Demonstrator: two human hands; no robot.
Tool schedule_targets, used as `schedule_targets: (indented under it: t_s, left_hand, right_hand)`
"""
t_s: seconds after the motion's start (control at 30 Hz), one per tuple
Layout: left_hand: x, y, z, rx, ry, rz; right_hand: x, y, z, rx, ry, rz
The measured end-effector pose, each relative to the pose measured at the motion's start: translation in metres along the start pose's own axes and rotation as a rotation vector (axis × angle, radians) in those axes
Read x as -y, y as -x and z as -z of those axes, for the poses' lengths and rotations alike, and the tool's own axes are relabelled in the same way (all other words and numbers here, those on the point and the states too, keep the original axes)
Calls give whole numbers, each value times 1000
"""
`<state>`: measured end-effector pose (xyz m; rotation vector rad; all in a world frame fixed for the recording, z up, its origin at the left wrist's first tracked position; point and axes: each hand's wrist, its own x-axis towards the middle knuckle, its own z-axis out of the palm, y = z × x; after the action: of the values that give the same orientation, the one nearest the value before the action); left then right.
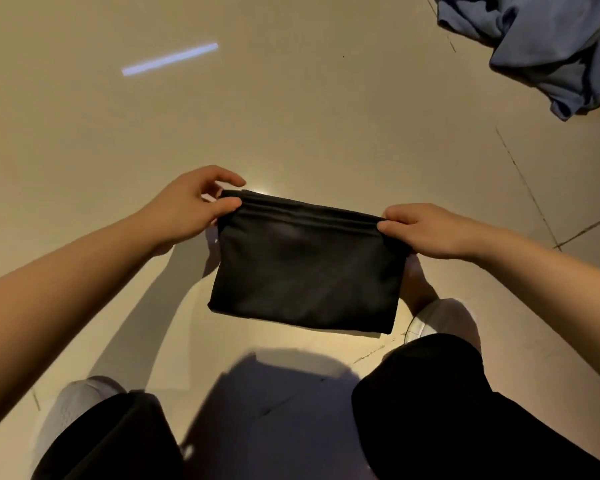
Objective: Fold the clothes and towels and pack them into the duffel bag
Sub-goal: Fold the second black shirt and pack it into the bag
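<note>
A folded black garment (305, 271) hangs in front of me as a compact rectangle above the floor. My left hand (191, 206) pinches its upper left corner between thumb and fingers. My right hand (423, 230) pinches the upper right corner the same way. The top edge is stretched between both hands and shows several stacked layers. The duffel bag is not in view.
A crumpled blue garment (548, 50) lies on the beige tiled floor (291, 98) at the upper right. My knees in black shorts and my white shoes (440, 317) are below the held garment. A bright light reflection streaks the floor at the upper left.
</note>
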<state>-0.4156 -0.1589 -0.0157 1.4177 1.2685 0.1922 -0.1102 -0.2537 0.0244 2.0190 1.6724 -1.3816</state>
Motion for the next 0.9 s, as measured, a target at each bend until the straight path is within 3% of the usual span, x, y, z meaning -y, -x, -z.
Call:
schedule_targets:
  t_s: [0.13,0.27,0.37,0.43,0.5,0.6,0.67,0.73,0.83,0.9]
  left_hand:
    - [1,-28,-22,-202,-98,63]
    - [1,-24,-34,-379,-89,3]
    - [11,-6,-40,-411,-15,22]
    - [21,11,-43,-342,-49,-12]
    - [31,24,-42,-145,-230,-74]
    - [32,28,-33,187,-398,-26]
    - [28,27,-33,253,-390,2]
    - [22,25,-35,275,-285,-4]
    - [19,26,-33,301,177,103]
    - [20,27,-32,276,298,142]
  right_hand:
    - [-18,-32,-8,-120,201,-84]
    - [-23,-38,-20,-170,283,-153]
    - [-15,-26,-26,-406,513,-1]
    - [2,-15,-35,-528,523,233]
    - [25,-5,-54,-425,447,300]
    - [43,-4,-86,-52,408,24]
    - [44,-9,-96,-28,454,-41]
    - [43,-14,-95,-72,402,-77]
    - [48,-21,-89,-60,412,-129]
    - [54,-24,-87,-42,454,-146]
